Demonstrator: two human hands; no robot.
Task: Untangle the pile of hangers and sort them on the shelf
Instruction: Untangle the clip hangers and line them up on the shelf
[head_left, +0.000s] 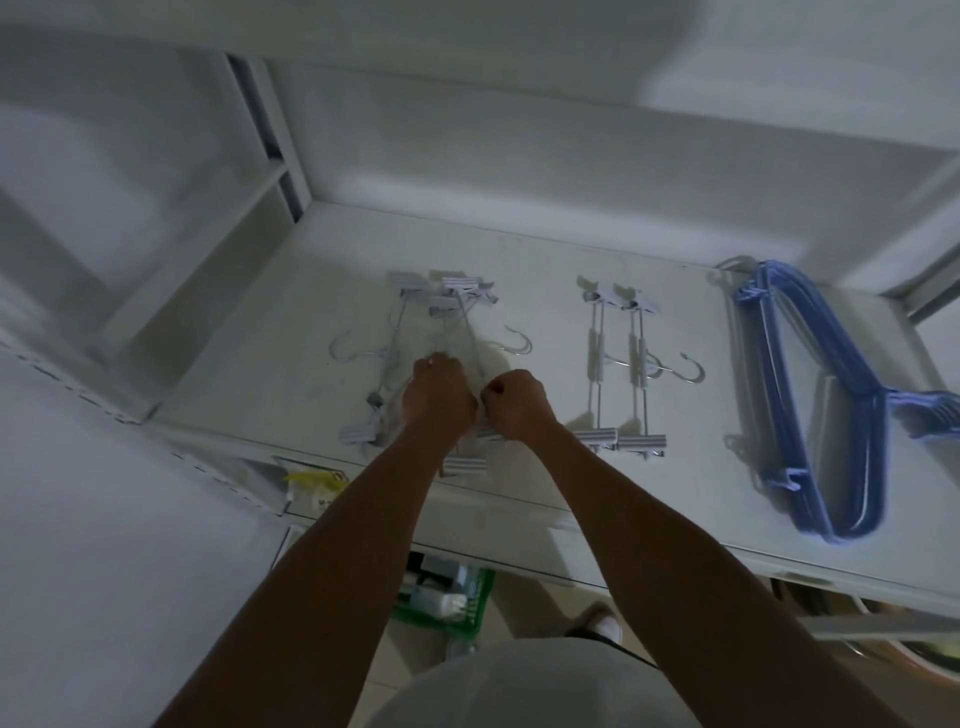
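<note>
Metal clip hangers (460, 299) run front-to-back, hooks pointing sideways.

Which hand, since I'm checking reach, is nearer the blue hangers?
Right. The right hand, at the tangled hangers, is left of the blue hangers, across the two sorted clip hangers; the left hand lies beside it, farther left.

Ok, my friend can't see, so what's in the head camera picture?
A person's left hand and right hand grip a tangle of clip hangers on a white shelf. To its right lie two neat clip hangers side by side, then a stack of blue hangers.
</note>
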